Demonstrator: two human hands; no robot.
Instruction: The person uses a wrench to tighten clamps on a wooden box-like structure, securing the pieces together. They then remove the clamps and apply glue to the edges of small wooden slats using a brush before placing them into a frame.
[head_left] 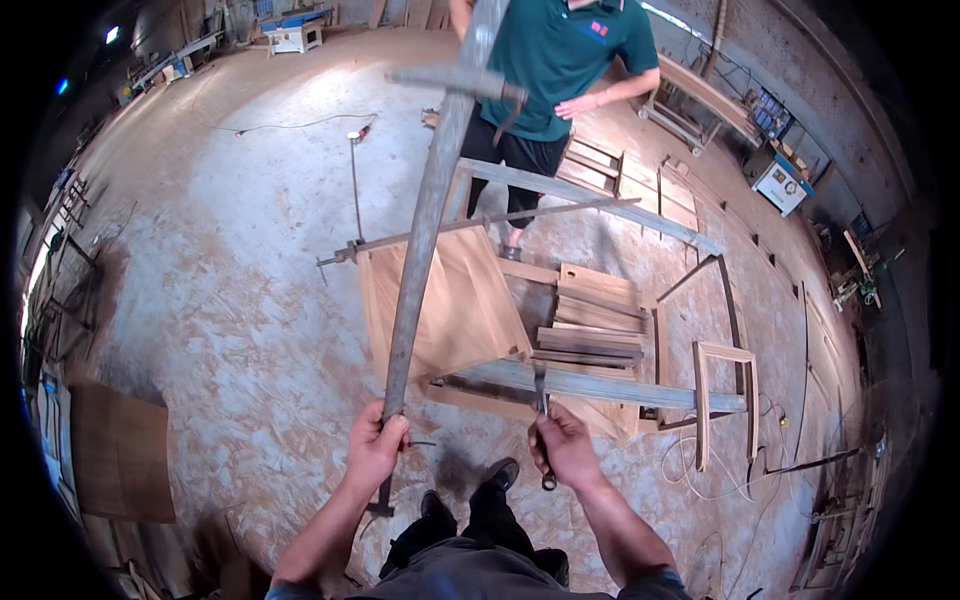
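Mostly beyond left hand (378, 443), gripped grey bar (428, 225)

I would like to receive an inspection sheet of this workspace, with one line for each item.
Surface: pale floor with brownish patches.
Job's things: long grey bar, raised at a slant; hand tool; wooden panel beyond.
Clutter: wooden strips right of the panel; small wooden frame farther right.
Hands: left hand grips the bar; right hand grips the hand tool.
Cables: pale cable loops on the floor near the small frame.
Surroundings: person in green shirt opposite; blue-and-white machine at upper right.
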